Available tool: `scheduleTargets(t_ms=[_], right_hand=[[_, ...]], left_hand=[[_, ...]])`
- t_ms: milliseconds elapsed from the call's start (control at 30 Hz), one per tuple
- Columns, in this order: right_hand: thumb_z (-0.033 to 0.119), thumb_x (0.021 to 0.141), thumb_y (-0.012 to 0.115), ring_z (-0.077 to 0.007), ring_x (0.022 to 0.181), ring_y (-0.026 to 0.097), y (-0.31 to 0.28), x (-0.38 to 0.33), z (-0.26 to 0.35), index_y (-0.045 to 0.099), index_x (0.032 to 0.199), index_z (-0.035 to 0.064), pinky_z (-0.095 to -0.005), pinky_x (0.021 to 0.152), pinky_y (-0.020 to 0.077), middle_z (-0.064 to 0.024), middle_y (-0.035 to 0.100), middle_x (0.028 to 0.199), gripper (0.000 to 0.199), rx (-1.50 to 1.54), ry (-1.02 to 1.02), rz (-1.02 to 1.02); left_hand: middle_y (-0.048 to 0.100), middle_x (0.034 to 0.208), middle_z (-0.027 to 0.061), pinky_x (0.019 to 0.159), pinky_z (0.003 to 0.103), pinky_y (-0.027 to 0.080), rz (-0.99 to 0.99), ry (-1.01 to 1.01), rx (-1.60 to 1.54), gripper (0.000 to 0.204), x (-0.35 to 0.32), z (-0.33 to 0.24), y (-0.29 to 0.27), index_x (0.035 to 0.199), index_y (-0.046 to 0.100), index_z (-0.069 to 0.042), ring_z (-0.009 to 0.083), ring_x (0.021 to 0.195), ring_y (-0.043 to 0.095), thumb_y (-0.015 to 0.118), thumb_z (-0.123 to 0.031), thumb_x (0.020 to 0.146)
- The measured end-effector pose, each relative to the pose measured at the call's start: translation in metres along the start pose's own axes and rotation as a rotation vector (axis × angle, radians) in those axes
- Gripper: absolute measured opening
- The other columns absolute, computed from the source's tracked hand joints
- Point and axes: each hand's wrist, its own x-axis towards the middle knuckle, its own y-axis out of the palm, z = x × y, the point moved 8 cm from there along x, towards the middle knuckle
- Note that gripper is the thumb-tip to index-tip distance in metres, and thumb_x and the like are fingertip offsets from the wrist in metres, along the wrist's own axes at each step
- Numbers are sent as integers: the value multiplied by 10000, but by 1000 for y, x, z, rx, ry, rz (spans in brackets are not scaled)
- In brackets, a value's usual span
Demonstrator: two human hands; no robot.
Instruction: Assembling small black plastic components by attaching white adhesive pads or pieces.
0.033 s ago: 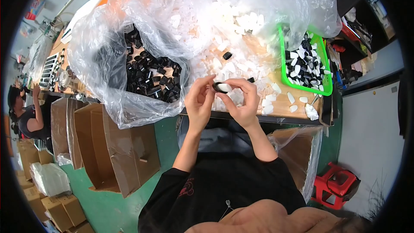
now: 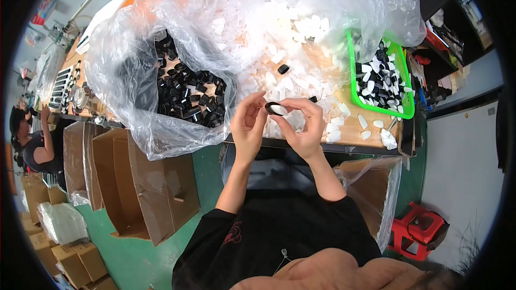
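Head view: your left hand (image 2: 248,123) and right hand (image 2: 305,123) pinch one black-and-white cap (image 2: 276,108) between their fingertips, above the desk's (image 2: 355,131) near edge. Nothing has shifted since a moment ago, so the fitting looks unfinished. Black parts (image 2: 188,94) fill the bag at left; a green tray (image 2: 408,110) sits at the right corner.
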Motion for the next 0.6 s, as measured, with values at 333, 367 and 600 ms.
scheduleTargets(t_ms=[333,367,600], right_hand=[[-26,800,762,-204,899,641,0,3,11,527,1108,27,-305,779,514,-150,677,1042,390,-68,-55,108],[-28,802,758,-200,891,637,1,3,9,534,1096,32,-298,778,509,-147,678,1044,375,-76,-16,140],[-58,796,751,-163,888,619,-5,5,0,577,1046,9,-280,789,506,-125,665,1046,312,24,137,182]], left_hand=[[621,1067,106,929,307,463,221,-70,-249,141,0,18,1,1062,599,35,175,1024,590,588,64,925],[622,1066,108,918,305,468,214,-80,-237,116,-1,19,1,1040,604,38,173,1016,592,590,61,927],[627,1026,99,859,278,484,176,-68,-83,44,-2,13,0,982,617,37,150,943,607,604,28,941]])
